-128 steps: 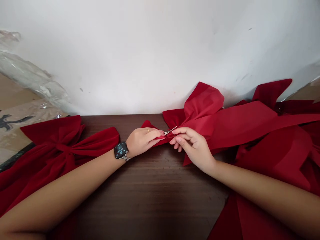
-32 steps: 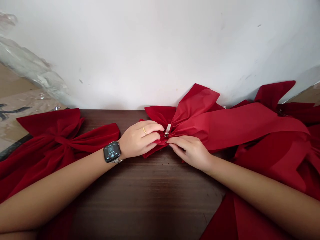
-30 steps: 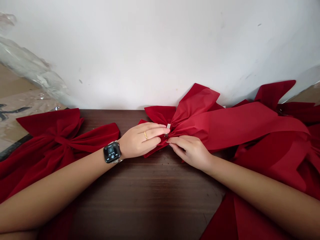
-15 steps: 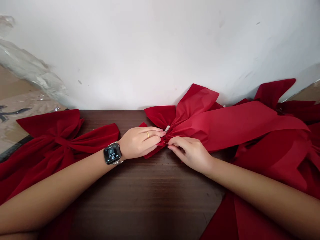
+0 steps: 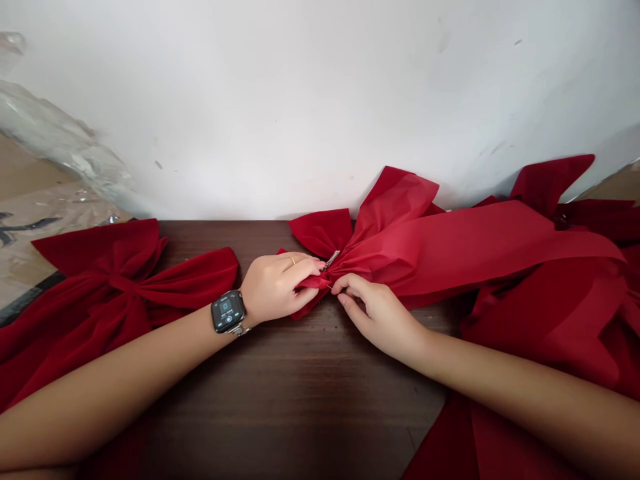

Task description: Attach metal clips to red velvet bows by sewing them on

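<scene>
A large red fabric bow (image 5: 385, 257) lies on the dark wooden table, gathered at its middle, with long tails reaching to the right. At the gather sits a small metal clip (image 5: 331, 259). My left hand (image 5: 280, 285), wearing a ring and a watch, is closed on the bow's left side by the knot, a fold of red cloth between its fingers. Just right of it, my right hand (image 5: 373, 303) pinches a thin, wire-like piece (image 5: 329, 287) at the gather's lower edge. Too fine to make out fully, its far end is at the cloth.
Another red bow (image 5: 120, 280) lies on the table (image 5: 300, 400) at the left. More red bows (image 5: 550, 300) are heaped on the right. A white wall (image 5: 320, 107) rises behind. A taped cardboard box with clear plastic (image 5: 55, 167) stands at far left.
My left fingers have shifted slightly, now showing a fold of red cloth between them. The clip has tilted a little. My right hand stays at the gather, its pinch slightly changed.
</scene>
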Tool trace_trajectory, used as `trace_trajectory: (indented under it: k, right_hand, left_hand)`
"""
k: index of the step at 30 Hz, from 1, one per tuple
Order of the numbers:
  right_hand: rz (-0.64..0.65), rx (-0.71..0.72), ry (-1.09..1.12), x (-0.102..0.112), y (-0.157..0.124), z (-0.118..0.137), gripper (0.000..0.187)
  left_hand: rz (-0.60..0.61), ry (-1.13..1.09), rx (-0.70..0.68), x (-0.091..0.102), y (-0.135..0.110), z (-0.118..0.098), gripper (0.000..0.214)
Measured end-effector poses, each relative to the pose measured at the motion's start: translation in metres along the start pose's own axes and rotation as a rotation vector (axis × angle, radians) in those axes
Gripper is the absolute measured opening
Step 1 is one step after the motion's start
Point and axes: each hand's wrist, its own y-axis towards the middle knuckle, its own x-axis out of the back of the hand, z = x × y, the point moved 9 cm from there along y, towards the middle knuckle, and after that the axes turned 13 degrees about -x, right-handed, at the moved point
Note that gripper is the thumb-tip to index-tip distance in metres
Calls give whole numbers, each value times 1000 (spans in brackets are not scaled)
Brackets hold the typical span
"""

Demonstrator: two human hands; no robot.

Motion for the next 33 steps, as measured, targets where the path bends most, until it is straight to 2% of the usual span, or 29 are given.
trace_trajectory:
  k: [6, 14, 24, 33]
  right_hand:
    - [54, -96, 173, -5, 5, -8, 8]
    - [5, -28, 235, -2, 3, -3, 9]
    - [-13, -149, 297, 1, 10, -11, 10]
    - [-21, -191, 311, 1, 13, -13, 11]
  left_hand:
    - [5, -111, 241, -3, -2, 13, 6]
    - [13, -268, 516, -7, -3, 31, 11]
    - [63, -357, 650, -13, -1, 35, 14]
    - [119, -394, 678, -17, -2, 32, 17]
